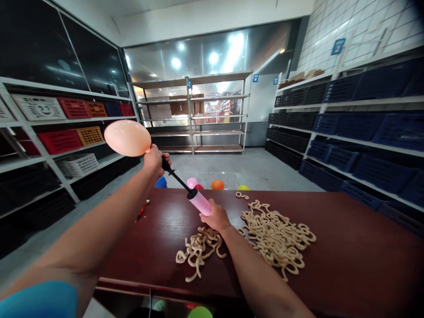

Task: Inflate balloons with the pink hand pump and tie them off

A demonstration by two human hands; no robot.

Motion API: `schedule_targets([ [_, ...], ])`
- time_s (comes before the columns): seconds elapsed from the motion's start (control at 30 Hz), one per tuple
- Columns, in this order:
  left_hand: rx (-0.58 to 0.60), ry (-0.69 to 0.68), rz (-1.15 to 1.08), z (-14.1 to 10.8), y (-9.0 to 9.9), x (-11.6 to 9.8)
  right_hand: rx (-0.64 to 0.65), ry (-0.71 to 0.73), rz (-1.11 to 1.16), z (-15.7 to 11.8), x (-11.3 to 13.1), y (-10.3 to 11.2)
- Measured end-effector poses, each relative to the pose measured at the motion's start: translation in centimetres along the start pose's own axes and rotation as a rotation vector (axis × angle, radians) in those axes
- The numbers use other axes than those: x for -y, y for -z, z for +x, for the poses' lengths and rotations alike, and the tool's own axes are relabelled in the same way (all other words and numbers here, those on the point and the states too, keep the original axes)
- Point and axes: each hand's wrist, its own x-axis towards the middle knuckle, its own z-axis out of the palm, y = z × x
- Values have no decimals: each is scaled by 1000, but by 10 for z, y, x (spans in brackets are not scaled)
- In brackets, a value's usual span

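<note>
The left hand (154,160) had its fingers closed at the neck of a peach balloon (127,138) and the black end of a pump (200,203), held up beyond the table (347,247). The right hand (215,216) gripped the pump's pink barrel over the tabletop, between a small pile (207,238) and a larger pile (278,236) of tan, curly pieces.

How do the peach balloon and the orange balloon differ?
Colour: the peach balloon is pale, the orange balloon deeper.
Place: the peach one is held up by the left hand; the orange one is beyond the far edge of the table.
Visibility: the peach one's body shows whole; the table edge cuts off the orange one's lower part.
Shared: both look inflated.
</note>
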Motion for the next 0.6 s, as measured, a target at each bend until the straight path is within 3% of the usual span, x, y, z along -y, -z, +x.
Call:
schedule_targets([
  [0.23, 11, 24, 142, -32, 5, 77, 20, -19, -31, 1, -2, 3],
  [0.33, -14, 74, 146, -45, 9, 94, 38, -21, -50, 0, 1, 7],
  [0.43, -37, 95, 118, -47, 11, 86, 30, 3, -52, 0, 4, 11],
  [0.6, -75, 47, 110, -21, 16, 31, 2, 23, -38, 1, 4, 9],
])
